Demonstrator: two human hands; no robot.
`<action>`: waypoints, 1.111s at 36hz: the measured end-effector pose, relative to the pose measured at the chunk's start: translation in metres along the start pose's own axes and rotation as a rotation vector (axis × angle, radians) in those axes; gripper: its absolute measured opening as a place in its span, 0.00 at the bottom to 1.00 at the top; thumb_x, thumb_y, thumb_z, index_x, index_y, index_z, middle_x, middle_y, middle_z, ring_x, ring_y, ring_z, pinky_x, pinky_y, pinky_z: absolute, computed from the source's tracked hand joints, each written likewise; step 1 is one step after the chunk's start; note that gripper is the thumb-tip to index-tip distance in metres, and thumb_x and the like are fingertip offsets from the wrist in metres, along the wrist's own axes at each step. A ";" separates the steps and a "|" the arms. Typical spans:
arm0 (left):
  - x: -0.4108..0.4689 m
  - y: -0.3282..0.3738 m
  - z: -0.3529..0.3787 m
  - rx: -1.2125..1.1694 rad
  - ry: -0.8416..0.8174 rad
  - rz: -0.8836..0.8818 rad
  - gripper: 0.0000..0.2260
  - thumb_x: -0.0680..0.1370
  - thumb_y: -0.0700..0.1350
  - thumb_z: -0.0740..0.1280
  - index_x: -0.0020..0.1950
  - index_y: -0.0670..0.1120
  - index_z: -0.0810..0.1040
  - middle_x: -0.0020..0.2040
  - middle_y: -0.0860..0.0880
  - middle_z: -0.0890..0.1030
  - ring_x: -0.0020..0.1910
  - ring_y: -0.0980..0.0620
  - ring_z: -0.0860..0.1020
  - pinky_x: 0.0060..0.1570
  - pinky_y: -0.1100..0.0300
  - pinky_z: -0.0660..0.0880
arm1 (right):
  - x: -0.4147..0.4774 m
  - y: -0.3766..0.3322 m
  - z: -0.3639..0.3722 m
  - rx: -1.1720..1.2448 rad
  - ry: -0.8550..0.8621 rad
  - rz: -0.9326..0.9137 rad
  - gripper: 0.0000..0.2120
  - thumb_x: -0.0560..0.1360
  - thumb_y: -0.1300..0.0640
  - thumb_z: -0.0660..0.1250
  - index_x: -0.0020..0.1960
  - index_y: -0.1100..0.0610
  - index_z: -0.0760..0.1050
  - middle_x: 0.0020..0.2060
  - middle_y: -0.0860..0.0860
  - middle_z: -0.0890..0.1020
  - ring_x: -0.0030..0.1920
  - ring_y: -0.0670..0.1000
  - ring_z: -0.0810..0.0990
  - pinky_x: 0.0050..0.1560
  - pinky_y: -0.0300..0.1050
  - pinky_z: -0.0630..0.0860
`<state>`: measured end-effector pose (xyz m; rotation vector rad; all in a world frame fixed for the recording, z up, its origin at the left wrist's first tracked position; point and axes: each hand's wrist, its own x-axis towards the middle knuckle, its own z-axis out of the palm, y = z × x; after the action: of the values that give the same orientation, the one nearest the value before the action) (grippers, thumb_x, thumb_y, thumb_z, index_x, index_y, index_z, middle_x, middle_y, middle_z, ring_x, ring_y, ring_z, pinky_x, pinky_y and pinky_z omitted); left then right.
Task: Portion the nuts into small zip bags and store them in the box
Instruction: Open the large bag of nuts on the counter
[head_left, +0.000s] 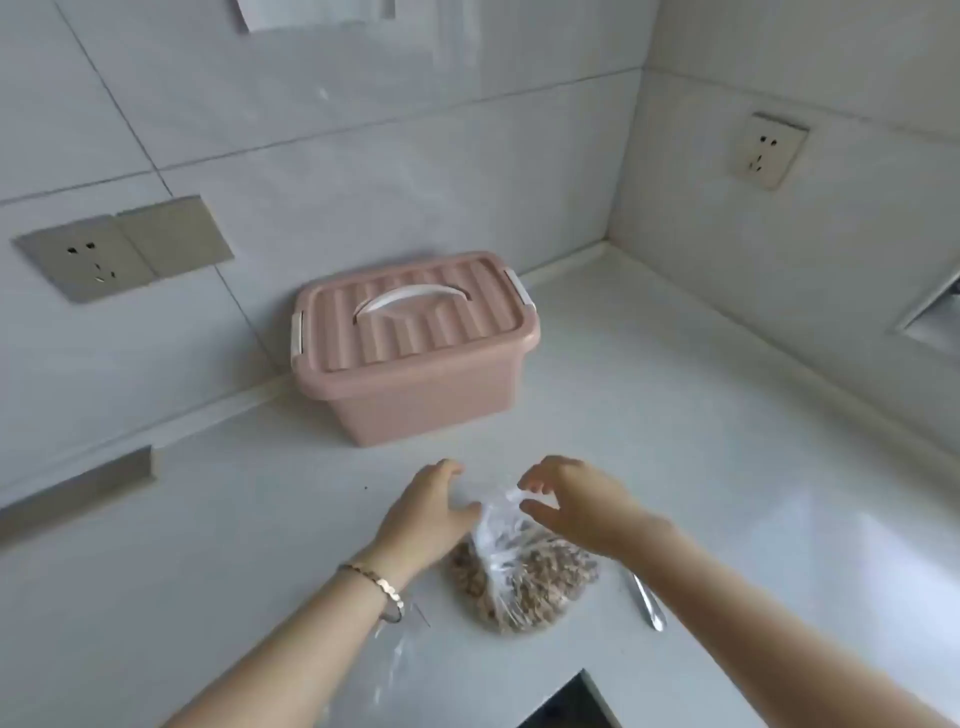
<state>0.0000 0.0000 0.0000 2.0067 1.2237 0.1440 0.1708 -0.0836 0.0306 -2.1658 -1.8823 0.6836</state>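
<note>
Nuts fill a clear plastic bag of nuts (524, 577) that rests on the white countertop (675, 441) directly in front of the person, close enough for both hands to work its gathered top. The right hand (582, 506) arches over the twisted neck with curled fingers (527, 483) and the thumb below, apparently pinching the plastic, probably to untwist or spread the opening. The left hand (428, 514) sits at the bag's left side with relaxed, lightly curved fingers. Its thumb touches the plastic, which seems meant to steady the bag so that it does not roll or spill while the top is loosened. That hand grips nothing.

A metal spoon (647, 603) lies just right of the bag, apart from it, within easy reach for scooping. Faint clear plastic under the left forearm looks like the small zip bags (395, 654), though glare makes that hard to confirm. They lie flat and unfilled as far as can be told.

Behind, against the tiled wall, stands the pink storage box (431, 400), well apart from the bag. Its ribbed lid (415, 317) is on and its white handle lies flat, so storing has not begun. The task appears to be at its opening step.
</note>
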 end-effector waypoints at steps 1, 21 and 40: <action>-0.004 -0.004 0.009 -0.055 -0.033 -0.059 0.24 0.75 0.48 0.68 0.69 0.46 0.65 0.65 0.50 0.69 0.62 0.51 0.71 0.61 0.59 0.68 | -0.002 -0.001 0.011 -0.028 -0.054 0.049 0.16 0.77 0.48 0.61 0.62 0.51 0.73 0.58 0.48 0.76 0.56 0.49 0.76 0.55 0.41 0.71; -0.010 -0.020 0.062 -0.771 -0.106 -0.384 0.11 0.77 0.36 0.62 0.57 0.46 0.78 0.51 0.49 0.79 0.50 0.55 0.75 0.50 0.64 0.70 | 0.001 -0.003 0.113 0.448 0.159 0.307 0.10 0.76 0.51 0.65 0.46 0.58 0.78 0.45 0.49 0.74 0.42 0.47 0.74 0.39 0.34 0.67; -0.027 0.035 0.021 -0.768 0.176 -0.160 0.07 0.72 0.38 0.71 0.41 0.49 0.78 0.32 0.49 0.80 0.27 0.58 0.77 0.29 0.69 0.73 | -0.021 -0.018 0.039 0.808 0.406 0.402 0.14 0.74 0.51 0.65 0.58 0.48 0.67 0.49 0.48 0.74 0.49 0.45 0.75 0.48 0.38 0.73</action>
<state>0.0203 -0.0418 0.0161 1.2436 1.1885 0.6208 0.1351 -0.1069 0.0090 -1.9154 -0.7674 0.8052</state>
